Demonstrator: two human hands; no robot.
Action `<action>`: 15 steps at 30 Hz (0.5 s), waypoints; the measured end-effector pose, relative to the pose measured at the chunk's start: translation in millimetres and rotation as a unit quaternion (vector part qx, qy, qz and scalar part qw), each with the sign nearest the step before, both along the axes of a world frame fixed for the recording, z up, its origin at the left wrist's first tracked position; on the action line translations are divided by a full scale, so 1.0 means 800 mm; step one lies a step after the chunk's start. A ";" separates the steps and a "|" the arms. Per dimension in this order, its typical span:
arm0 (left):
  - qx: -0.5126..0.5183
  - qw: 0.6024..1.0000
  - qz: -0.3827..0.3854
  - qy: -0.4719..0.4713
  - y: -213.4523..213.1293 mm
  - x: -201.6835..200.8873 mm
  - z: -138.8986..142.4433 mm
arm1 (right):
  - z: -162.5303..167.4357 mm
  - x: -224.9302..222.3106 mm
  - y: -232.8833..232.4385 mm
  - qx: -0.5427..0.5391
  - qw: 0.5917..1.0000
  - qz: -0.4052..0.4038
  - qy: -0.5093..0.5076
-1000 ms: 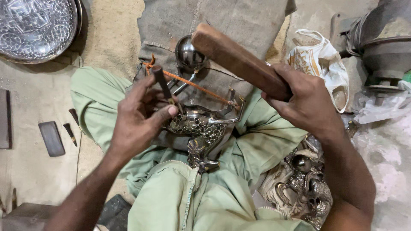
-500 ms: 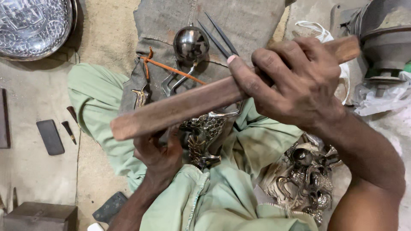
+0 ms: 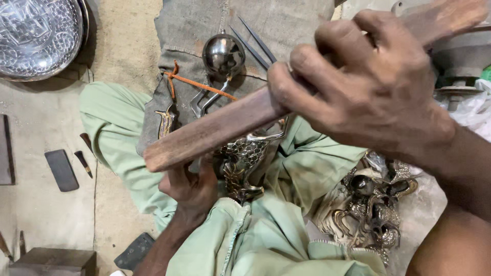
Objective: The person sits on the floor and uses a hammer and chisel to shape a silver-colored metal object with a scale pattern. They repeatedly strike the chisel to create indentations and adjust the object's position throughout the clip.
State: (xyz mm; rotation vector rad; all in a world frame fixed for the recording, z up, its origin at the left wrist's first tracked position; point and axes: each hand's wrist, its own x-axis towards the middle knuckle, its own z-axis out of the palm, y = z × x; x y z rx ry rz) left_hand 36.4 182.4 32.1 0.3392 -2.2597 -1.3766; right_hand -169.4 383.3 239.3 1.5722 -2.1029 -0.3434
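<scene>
While right hand (image 3: 373, 87) grips wooden bat (image 3: 220, 128), engraved tray (image 3: 36, 38) sits bare.

Soft, even light; glare on the metal ball (image 3: 223, 53); the near right hand (image 3: 365, 84) looks blurred.

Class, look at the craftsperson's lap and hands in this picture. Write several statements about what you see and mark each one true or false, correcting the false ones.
1. The right hand grips a wooden bat. True.
2. The left hand lies flat on the floor. False: it is at the ornate metal piece in the lap.
3. An engraved metal tray lies at upper left. True.
4. The orange cord is tied around the right wrist. False: it lies on the grey cloth.
5. More shiny metal pieces lie heaped beside the knee. True.
</scene>
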 end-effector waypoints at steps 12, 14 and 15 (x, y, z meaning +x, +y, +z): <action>0.080 0.986 -0.109 -0.094 -0.024 -0.068 0.089 | -0.034 -0.001 0.043 0.001 0.975 -0.176 -0.134; 0.035 0.983 -0.143 -0.114 -0.032 -0.076 0.096 | -0.043 0.001 0.053 -0.029 0.968 -0.186 -0.168; 0.029 0.980 -0.154 -0.124 -0.034 -0.081 0.098 | -0.049 0.003 0.057 -0.064 0.955 -0.196 -0.212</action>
